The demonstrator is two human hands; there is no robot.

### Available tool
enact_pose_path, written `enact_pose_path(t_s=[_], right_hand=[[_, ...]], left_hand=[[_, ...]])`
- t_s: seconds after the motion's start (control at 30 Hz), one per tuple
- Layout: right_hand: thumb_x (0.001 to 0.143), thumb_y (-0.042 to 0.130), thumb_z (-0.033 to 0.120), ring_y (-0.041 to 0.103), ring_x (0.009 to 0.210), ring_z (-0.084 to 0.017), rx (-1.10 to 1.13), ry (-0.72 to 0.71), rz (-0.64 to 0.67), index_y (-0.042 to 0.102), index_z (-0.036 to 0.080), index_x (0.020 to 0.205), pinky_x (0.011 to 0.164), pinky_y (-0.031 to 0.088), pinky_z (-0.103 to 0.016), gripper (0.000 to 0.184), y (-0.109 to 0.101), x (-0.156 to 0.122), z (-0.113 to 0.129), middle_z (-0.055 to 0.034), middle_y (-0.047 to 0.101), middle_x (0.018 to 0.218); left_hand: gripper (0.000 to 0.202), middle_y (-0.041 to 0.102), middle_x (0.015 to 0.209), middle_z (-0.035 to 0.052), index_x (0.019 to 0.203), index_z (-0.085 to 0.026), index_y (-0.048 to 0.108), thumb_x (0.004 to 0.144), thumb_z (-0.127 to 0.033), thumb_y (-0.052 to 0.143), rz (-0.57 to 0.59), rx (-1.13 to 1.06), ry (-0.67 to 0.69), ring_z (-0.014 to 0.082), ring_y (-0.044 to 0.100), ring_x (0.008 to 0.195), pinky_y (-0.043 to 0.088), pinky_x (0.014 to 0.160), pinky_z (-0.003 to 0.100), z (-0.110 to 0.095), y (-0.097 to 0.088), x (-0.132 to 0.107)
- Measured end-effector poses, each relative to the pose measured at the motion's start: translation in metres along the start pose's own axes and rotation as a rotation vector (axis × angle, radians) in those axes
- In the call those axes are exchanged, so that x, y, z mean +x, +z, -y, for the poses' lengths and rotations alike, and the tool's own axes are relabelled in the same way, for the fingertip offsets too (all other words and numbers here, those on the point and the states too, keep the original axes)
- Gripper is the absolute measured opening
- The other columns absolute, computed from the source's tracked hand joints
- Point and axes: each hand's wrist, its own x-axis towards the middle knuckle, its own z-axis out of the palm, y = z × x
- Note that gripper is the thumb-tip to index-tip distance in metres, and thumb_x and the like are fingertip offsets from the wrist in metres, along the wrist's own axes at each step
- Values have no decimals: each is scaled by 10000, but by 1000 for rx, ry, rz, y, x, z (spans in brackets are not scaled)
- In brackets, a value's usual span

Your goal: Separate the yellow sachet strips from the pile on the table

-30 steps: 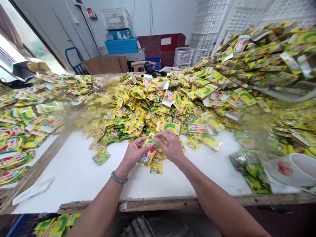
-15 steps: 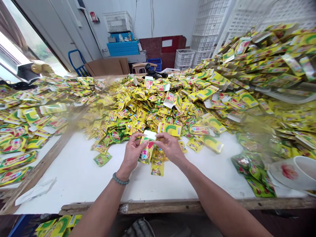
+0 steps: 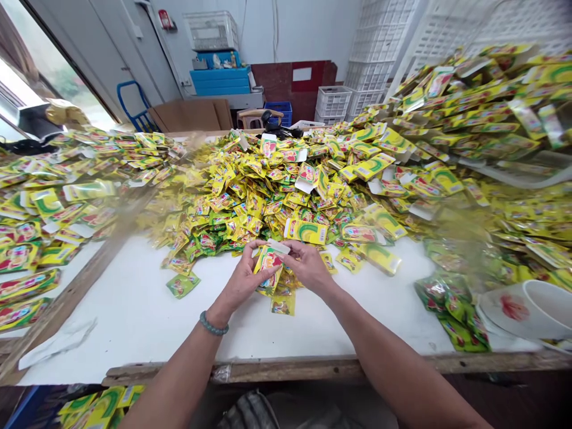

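Note:
Both hands meet over the white tabletop at a small yellow-and-green printed carton. My left hand is closed on its left side, thumb across the printed front. At the upper right of the carton, my right hand grips near the white end flap. The carton tilts slightly to the right. Beneath it, several yellow sachets lie partly hidden by the hands. Another flattened carton rests just beyond the right hand. A single green sachet lies left of the left hand.
A large heap of sachets spreads behind the hands. Cartons pile high at the right; more cartons lie beyond a wooden divider at left. A white flowered tub stands near the right front beside green sachets.
The carton has tipped to the right and its flap has swung down towards the right hand. My left thumb has moved across its front. The view has shifted slightly.

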Motion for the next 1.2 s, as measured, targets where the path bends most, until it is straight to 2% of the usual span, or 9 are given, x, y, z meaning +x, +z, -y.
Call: enact_pose_path(t_s=[0.13,0.27,0.5,0.67,0.77,0.87,0.97,1.07,1.2], right_hand=[[830,627,372,657,856,-203,-120,-82,-23,740,195,849,782,496,-322,211,1,-4,7,-56,738,892],[763,700,398,613,676,-160,-15,34,7,696,170,747,646,473,-280,229,5,-4,8,-26,690,719],[630,793,437,624,654,-148,276,240,8,708,159,737,674,486,-282,310,-4,1,0,-22,708,711],[768,686,392,673,846,-225,31,130,114,781,186,856,809,495,-354,243,-10,-3,8,-49,756,870],[818,640,403,662,1011,-253,120,106,151,762,225,1033,922,484,-395,304,-1,-8,11,-33,757,1005],[818,653,408,658,1034,-239,239,72,79,717,233,1137,928,497,-385,370,14,-13,10,-32,735,1105],[833,647,378,670,913,-205,108,-39,-39,731,226,1083,806,520,-335,305,28,-16,8,-43,740,1069],[873,604,337,659,854,-184,-114,-206,-99,755,227,943,785,501,-319,199,31,-15,8,-39,755,934],[912,549,324,623,1013,-210,-471,-320,-216,727,225,1027,944,434,-375,234,9,-5,5,-61,740,1034]], left_hand=[[617,721,845,7,1151,-239,391,705,-344,805,-131,-60,40,162,683,655,556,608,263,-1,1,1],[597,728,753,18,1131,-193,474,673,-346,825,-170,-26,11,164,675,592,545,565,250,0,1,2],[572,745,788,43,1147,-170,569,667,-337,831,-127,27,-28,184,700,661,550,609,256,2,0,3],[563,728,731,30,1171,-162,609,690,-371,811,-162,61,-6,166,672,603,531,560,241,0,-3,1],[542,713,724,16,1180,-171,616,715,-391,786,-211,14,32,144,651,592,530,567,233,-3,-2,0],[540,699,739,-3,1200,-195,605,727,-396,773,-229,-77,61,122,631,599,524,585,219,-3,2,1],[545,698,776,-3,1236,-220,586,754,-421,741,-210,-82,58,117,619,609,511,585,210,0,8,2],[509,723,865,35,1202,-220,620,774,-486,692,-209,95,64,158,647,683,526,625,243,-10,4,-5],[453,757,963,68,992,-255,744,654,-557,733,-310,729,74,274,677,867,550,757,331,-50,-40,-47]])
